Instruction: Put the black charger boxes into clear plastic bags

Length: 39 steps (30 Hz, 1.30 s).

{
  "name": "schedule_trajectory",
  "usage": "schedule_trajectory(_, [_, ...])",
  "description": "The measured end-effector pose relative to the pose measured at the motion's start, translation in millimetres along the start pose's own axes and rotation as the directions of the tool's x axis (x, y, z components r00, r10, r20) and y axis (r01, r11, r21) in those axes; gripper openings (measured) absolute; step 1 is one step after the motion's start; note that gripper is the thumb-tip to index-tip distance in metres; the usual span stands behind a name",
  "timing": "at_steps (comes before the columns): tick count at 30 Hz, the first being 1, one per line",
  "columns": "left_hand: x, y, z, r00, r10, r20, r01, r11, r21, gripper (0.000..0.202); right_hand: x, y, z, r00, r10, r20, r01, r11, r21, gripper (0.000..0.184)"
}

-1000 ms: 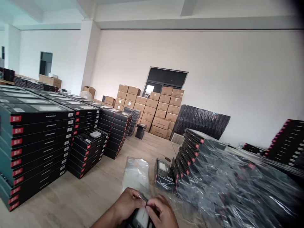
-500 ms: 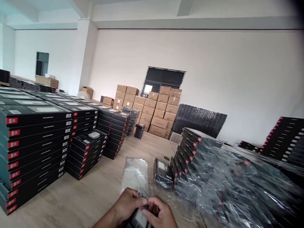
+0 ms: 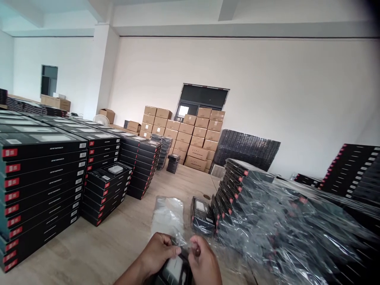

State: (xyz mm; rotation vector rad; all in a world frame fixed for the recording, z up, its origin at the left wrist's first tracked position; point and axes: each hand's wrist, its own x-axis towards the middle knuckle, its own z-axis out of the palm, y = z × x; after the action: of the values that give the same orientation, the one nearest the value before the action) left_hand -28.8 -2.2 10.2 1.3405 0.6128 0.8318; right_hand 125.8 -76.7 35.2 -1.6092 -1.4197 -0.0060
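Black box, pale picture on its top: at the lower edge of view, between the two hands, partly hidden by them. Left hand grips the box near its far end, thumb laid over the top. Right hand curled at the box's other side, thumb and forefinger drawn close; too blurred to tell whether clear film sits between them. Flat clear bags lie on the table just beyond the left hand. One wrapped box stands just beyond the right hand; to its right, a large heap of wrapped boxes. Left of the hands, well apart: a short stack and a taller stack of black boxes. Far ahead of both hands: brown cartons, piled before a window.
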Motion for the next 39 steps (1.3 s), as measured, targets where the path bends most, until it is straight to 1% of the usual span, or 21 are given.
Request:
schedule_trajectory(1, [-1,1,-0.1,1.000,-0.006,-0.002,0.006,1.000,0.011,0.044,2,3,-3,1.000,0.005,-0.027,-0.005,1.000,0.002,0.014])
schedule_trajectory(3, [-5,6,-1.1,1.000,-0.011,0.006,0.011,0.999,0.030,0.038,6,10,-12,0.990,0.044,-0.133,-0.042,0.999,0.013,0.013])
schedule_trajectory(5, [-10,12,-4.0,0.998,-0.041,0.047,0.041,0.999,-0.002,0.028,10,17,-22,0.963,0.099,-0.249,-0.100,0.995,0.008,0.014])
schedule_trajectory(6, [-13,16,-6.5,0.994,-0.071,0.078,0.076,0.995,-0.058,0.033,11,20,-26,0.949,0.117,-0.293,-0.123,0.992,-0.002,0.015])
schedule_trajectory(7, [-15,20,-9.6,0.988,-0.105,0.117,0.121,0.984,-0.134,0.045,11,22,-27,0.939,0.122,-0.320,-0.133,0.991,-0.014,0.015])
schedule_trajectory(9, [-20,27,-17.3,0.965,-0.161,0.206,0.216,0.935,-0.282,0.063,10,24,-25,0.945,0.100,-0.310,-0.115,0.993,-0.032,0.014])
schedule_trajectory(10, [-21,29,-21.1,0.953,-0.173,0.248,0.249,0.914,-0.320,0.065,8,23,-22,0.958,0.080,-0.277,-0.092,0.995,-0.032,0.015])
schedule_trajectory(11, [-22,32,-24.4,0.943,-0.175,0.282,0.265,0.909,-0.322,0.063,7,22,-18,0.971,0.062,-0.231,-0.071,0.997,-0.027,0.015])
schedule_trajectory(13, [-23,35,-28.5,0.931,-0.181,0.316,0.269,0.927,-0.263,0.057,3,18,-9,0.990,0.049,-0.131,-0.050,0.999,-0.009,0.016])
schedule_trajectory(15, [-24,38,-28.1,0.935,-0.183,0.305,0.248,0.950,-0.191,0.053,1,15,-3,0.996,0.071,-0.063,-0.071,0.997,0.005,0.017])
schedule_trajectory(16, [-24,40,-26.5,0.939,-0.182,0.293,0.237,0.958,-0.163,0.052,1,14,-1,0.995,0.088,-0.048,-0.087,0.996,0.009,0.018])
schedule_trajectory(18, [-26,42,-21.9,0.946,-0.184,0.266,0.220,0.969,-0.113,0.051,0,14,0,0.992,0.110,-0.055,-0.110,0.994,0.010,0.016])
schedule_trajectory(21, [-30,44,-15.1,0.957,-0.185,0.223,0.200,0.979,-0.048,0.051,0,14,1,0.992,0.097,-0.077,-0.097,0.995,0.001,0.009])
schedule_trajectory(23, [-31,43,-12.4,0.956,-0.179,0.234,0.193,0.980,-0.039,0.054,0,13,2,0.995,0.086,-0.059,-0.087,0.996,-0.012,0.006])
schedule_trajectory(26, [-32,42,-10.6,0.943,-0.169,0.288,0.191,0.980,-0.050,0.056,0,9,7,0.996,0.086,-0.026,-0.087,0.996,-0.016,0.008])
schedule_trajectory(28, [-33,42,-10.6,0.944,-0.161,0.288,0.179,0.983,-0.037,0.055,0,7,10,0.997,0.082,-0.002,-0.082,0.997,0.003,0.009])
schedule_trajectory(30, [-33,44,-11.5,0.956,-0.147,0.253,0.156,0.988,-0.016,0.051,1,6,11,0.997,0.072,0.024,-0.072,0.997,0.023,0.009])
schedule_trajectory(33, [-32,45,-14.8,0.980,-0.104,0.172,0.100,0.995,0.028,0.043,2,6,9,0.997,0.054,0.047,-0.056,0.998,0.042,0.010])
schedule_trajectory(36, [-29,42,-18.2,0.995,-0.056,0.085,0.048,0.994,0.094,0.039,2,2,2,0.999,0.036,0.020,-0.037,0.998,0.056,0.013])
schedule_trajectory(39, [-25,37,-18.6,1.000,-0.025,0.007,0.023,0.988,0.154,0.037,2,-3,-4,1.000,-0.013,-0.017,0.014,0.998,0.055,0.013])
